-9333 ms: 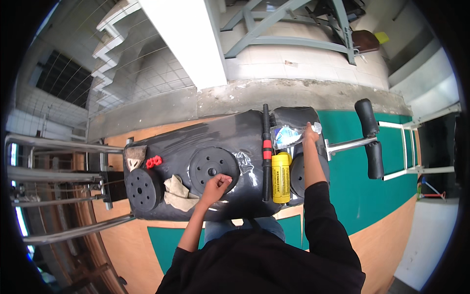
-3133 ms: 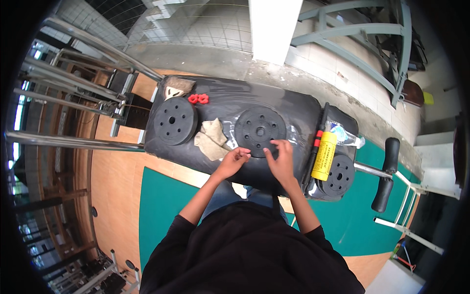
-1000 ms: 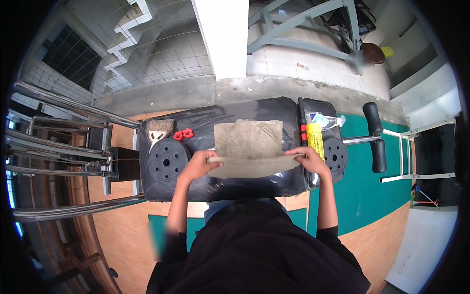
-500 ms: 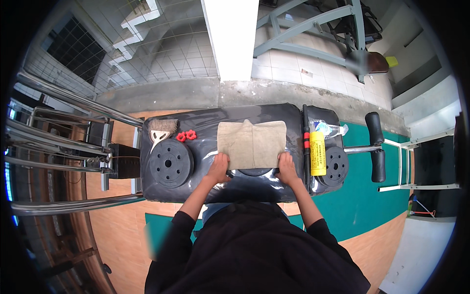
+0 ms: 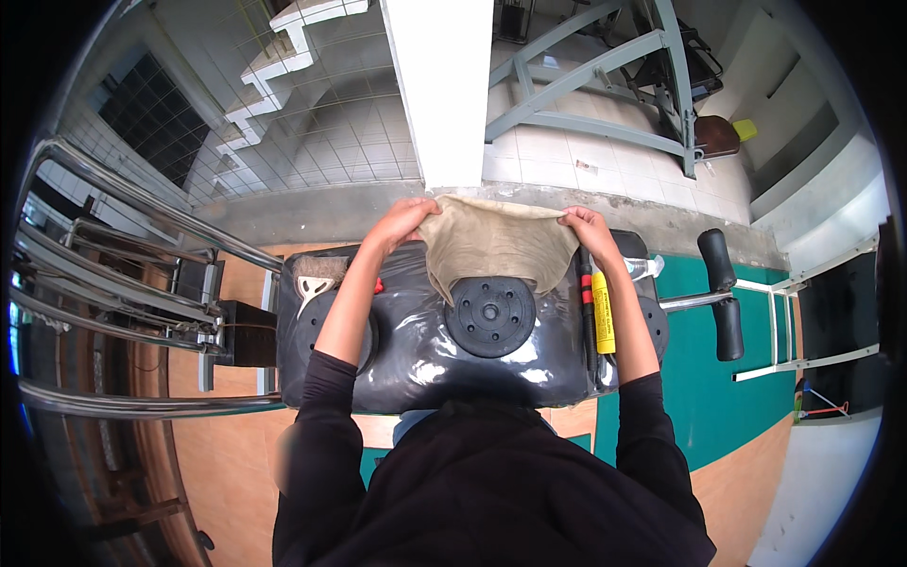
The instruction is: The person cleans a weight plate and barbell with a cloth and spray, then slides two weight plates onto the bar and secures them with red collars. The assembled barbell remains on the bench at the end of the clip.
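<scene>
1. The grip: the left hand pinches one upper corner of a beige cloth between thumb and fingers; the right hand pinches the opposite upper corner.
2. The cloth is stretched between the hands, its top edge dipping slightly. It sags toward the wearer, and its lower edge hangs at the far rim of a round black weight plate; whether the two touch, I cannot tell.
3. The step in hand looks like holding the cloth spread by two corners. A move from here would probably call for both hands to travel level and together, with the lower edge kept from bunching on the plate.
4. Pose: both arms reach forward, well apart and roughly even, hands beyond the weight plate. Black sleeves end on the forearms.
5. Below is the tabletop, a padded bench under shiny black plastic. At its left lie a pale-handled brush and a second plate, partly behind the left forearm.
6. At its right, a black-and-red bar lies just beside a yellow cylinder. A clear bottle and a third plate are partly hidden by the right arm.
7. Farther out are a green mat and a white pillar.
</scene>
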The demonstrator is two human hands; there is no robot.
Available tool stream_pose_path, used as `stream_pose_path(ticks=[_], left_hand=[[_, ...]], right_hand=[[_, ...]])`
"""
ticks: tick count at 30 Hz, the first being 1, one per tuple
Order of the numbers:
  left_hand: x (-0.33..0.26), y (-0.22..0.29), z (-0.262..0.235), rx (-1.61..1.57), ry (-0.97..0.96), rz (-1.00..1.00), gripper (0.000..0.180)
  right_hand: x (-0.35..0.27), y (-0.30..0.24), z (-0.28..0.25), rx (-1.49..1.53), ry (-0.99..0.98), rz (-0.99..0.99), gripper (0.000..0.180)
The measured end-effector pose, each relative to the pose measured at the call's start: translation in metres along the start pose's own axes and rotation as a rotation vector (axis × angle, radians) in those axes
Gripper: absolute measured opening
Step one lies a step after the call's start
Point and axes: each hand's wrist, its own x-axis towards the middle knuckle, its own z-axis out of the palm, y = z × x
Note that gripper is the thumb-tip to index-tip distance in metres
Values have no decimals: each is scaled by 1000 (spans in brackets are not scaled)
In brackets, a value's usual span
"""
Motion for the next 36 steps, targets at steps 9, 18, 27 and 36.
stream_pose_path(ticks=[9, 18, 27, 36], left_hand=[[-35, 31, 48, 451, -9, 307, 24], [-17, -38, -26, 397, -183, -103, 28], [-35, -182, 53, 934, -265, 278, 44], [-62, -201, 63, 1009, -228, 541, 20]], right_hand=[[-34, -56, 35, -240, -70, -287, 26], [-34, -7, -21, -258, -96, 136, 28], [-65, 130, 16, -712, -583, 24, 51], [-128, 151, 44, -802, -327, -249, 48]])
